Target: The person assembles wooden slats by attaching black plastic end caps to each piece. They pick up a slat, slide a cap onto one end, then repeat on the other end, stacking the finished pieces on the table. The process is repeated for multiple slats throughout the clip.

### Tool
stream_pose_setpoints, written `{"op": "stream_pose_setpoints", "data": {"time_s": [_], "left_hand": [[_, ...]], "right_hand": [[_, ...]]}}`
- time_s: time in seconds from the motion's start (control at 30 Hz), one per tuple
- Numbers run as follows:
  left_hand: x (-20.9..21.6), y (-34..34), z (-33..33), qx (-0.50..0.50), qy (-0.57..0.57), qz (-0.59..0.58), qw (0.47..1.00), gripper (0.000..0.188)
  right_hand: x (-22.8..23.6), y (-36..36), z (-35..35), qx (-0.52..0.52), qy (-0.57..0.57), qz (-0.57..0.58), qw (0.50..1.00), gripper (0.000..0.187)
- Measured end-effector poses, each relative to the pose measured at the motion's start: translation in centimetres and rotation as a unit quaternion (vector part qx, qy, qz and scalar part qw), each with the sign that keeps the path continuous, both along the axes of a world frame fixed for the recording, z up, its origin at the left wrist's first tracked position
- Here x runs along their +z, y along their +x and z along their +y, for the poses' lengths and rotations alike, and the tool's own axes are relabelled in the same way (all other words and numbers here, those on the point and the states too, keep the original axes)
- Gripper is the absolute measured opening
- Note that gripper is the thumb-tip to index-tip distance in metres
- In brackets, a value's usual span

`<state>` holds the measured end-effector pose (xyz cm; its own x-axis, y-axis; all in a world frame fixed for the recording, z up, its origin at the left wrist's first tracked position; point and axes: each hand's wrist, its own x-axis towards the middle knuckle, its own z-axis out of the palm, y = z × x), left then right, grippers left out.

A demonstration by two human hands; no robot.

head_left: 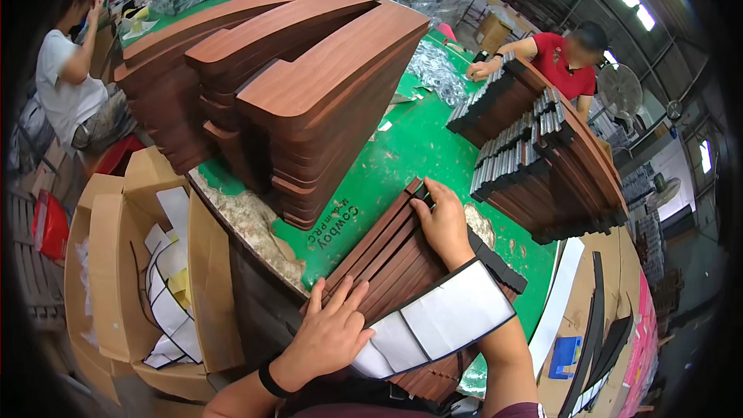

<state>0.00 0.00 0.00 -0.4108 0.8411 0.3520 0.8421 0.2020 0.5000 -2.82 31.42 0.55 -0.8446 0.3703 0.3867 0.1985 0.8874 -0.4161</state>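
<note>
A bundle of reddish-brown wood-grain slats (402, 267), standing on edge side by side, lies in front of me on the green table. My left hand (329, 337) rests on its near left end, fingers spread over the slat edges. At the far end my right hand (445, 220) has its thumb and fingers closed on the end of the outermost slat. A white strip with black edging and dividing lines (457, 313) lies across my right forearm, over the slats. Dark end pieces (499, 263) show along the bundle's right side.
Tall stacks of curved brown panels (333, 70) stand beyond the slats. More panels with black and silvery edges (534, 155) stand at right, by a co-worker in red (569, 66). An open cardboard box (108, 279) with scraps sits at left. Black strips (596, 333) lie at right.
</note>
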Motion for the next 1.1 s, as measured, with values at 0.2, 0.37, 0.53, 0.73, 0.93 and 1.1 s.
{"op": "stream_pose_setpoints", "data": {"time_s": [0.2,0.37,0.53,0.73,0.93,1.1], "left_hand": [[0.1,0.3,-0.6,0.005,-0.008,-0.008,1.0,0.032],[-0.1,0.1,-0.1,0.011,-0.001,-0.01,1.0,0.032],[-0.2,0.1,0.1,0.012,0.002,-0.003,1.0,0.032],[-0.2,0.1,0.1,0.013,0.002,-0.007,1.0,0.032],[-0.2,0.1,0.2,0.008,0.0,-0.008,1.0,0.032],[-0.1,0.1,-0.1,0.007,-0.001,-0.013,1.0,0.033]], "right_hand": [[-0.6,0.4,-0.2,0.017,-0.018,0.008,1.0,0.05],[0.3,0.3,0.2,0.025,-0.076,0.007,0.997,0.047],[0.2,0.3,0.5,0.027,-0.024,0.009,0.999,0.044],[0.3,0.2,0.6,0.032,-0.015,-0.006,0.999,0.045],[0.2,0.5,0.6,0.026,-0.001,-0.011,1.0,0.046],[0.0,0.1,-0.1,0.018,0.038,-0.022,0.999,0.049]]}}
